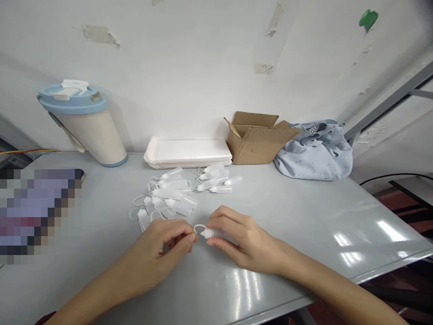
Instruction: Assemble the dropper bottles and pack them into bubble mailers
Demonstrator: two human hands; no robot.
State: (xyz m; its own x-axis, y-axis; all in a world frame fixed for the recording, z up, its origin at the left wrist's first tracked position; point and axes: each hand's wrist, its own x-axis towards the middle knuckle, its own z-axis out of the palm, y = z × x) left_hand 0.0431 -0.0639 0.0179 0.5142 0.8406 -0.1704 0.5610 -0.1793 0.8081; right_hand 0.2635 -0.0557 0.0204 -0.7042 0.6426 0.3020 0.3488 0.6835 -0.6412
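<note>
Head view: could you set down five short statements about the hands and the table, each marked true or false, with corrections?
1. The right hand holds a small bottle, with the left hand near its tip. True.
2. The left hand is spread flat. False: its fingers are bent and appear to pinch the bottle's strap.
3. More bottles lie on the table, beyond the hands. True.
4. The open box stands beside a blue cloth. True.
5. The cup is topped in red. False: its lid is blue.

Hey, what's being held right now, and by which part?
A dropper bottle: the right grip holds its body near the white nozzle; the left grip pinches its thin strap by the far end.
</note>
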